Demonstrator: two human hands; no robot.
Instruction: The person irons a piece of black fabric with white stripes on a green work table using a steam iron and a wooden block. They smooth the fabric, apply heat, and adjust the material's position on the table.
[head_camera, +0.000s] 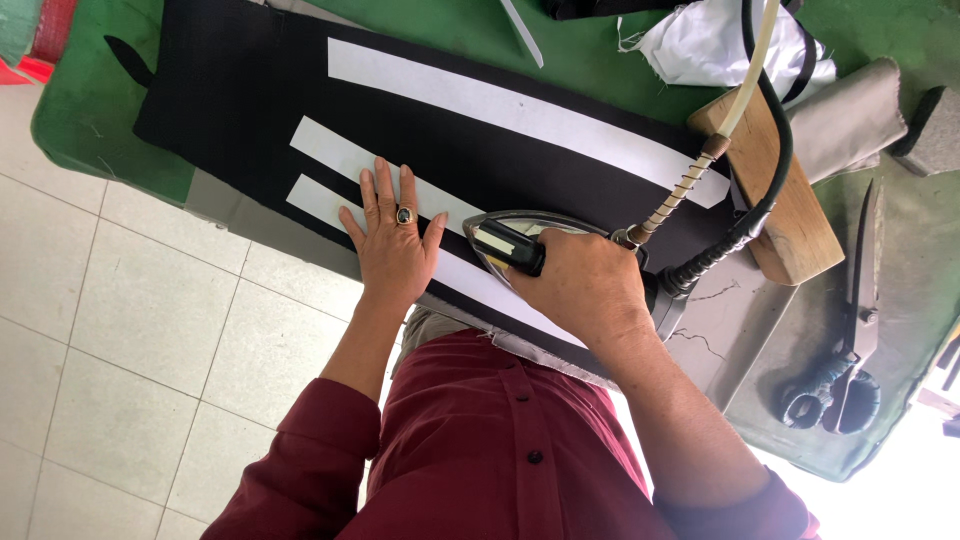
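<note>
Green padded table over pale floor tiles. At centre, my right hand (585, 285) grips the steam iron (520, 240) by its black handle; it looks heavy and hot, best held only there. At nine o'clock of it, my left hand (392, 240), fingers spread, flattens soft black fabric (240, 100) with thin white strips (520, 110). Large shears (850, 350) lie at three o'clock, a wooden block (785, 190) at two.

The right hand (585, 285) hides the iron's (530, 235) handle; the white cloth (720, 45) is cut off at the top edge.
</note>
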